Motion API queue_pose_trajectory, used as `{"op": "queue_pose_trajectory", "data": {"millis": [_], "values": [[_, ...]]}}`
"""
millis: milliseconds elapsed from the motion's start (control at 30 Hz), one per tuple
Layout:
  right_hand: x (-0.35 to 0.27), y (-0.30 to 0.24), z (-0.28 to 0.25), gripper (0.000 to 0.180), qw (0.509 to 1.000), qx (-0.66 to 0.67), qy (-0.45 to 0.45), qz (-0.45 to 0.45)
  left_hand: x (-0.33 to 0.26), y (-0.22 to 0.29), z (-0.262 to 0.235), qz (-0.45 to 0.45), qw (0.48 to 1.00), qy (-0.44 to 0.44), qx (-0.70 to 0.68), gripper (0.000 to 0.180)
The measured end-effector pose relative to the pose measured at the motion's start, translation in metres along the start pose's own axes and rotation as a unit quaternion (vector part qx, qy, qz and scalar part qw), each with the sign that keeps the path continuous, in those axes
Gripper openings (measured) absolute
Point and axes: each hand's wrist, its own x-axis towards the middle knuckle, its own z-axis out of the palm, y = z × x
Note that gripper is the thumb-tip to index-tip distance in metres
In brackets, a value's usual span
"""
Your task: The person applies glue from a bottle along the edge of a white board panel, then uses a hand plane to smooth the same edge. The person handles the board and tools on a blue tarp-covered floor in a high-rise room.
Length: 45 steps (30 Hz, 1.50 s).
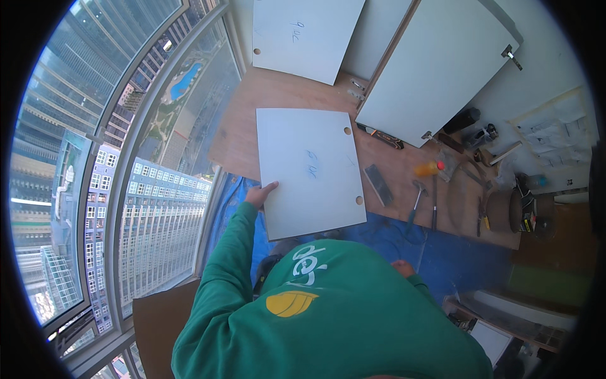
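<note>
A white cabinet door panel (309, 202) with blue handwriting and two round hinge holes near its right edge lies in front of me, partly over the brown workbench (237, 136). My left hand (261, 194) grips its left edge, thumb on the top face, fingers hidden underneath. Low beside my body on the right, away from the panel, is my right hand (403, 268); the sleeve and torso cover part of it, and its fingers are not clear. Just right of the panel is a grey rectangular block (379, 184).
A hammer (416, 201), an orange bottle (428, 168) and a handsaw (385, 138) lie on the bench. Another white panel (303, 38) and a larger hinged door (435, 69) stand at the back. Windows (158, 189) run along the left. Blue sheeting (454, 259) covers the floor.
</note>
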Motion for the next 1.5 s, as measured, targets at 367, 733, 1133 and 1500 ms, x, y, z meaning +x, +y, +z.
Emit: {"op": "queue_pose_trajectory", "data": {"millis": [367,733,1133,1500], "values": [[0.101,0.015,-0.048,0.024,0.998,0.038,-0.052,0.002,-0.067,0.052,0.056,0.15,0.97,-0.009,-0.193,0.049],[0.138,0.042,-0.064,0.024,0.996,0.046,-0.068,-0.017,-0.109,0.111,0.127,0.171,0.966,0.052,-0.185,0.041],[0.143,0.08,-0.075,0.027,0.989,0.124,-0.084,-0.005,-0.176,0.195,0.147,0.252,0.958,0.126,0.046,0.032],[0.048,-0.132,-0.105,0.038,0.909,0.187,-0.054,-0.37,-0.31,0.252,0.12,0.346,0.806,0.13,0.462,0.038]]}}
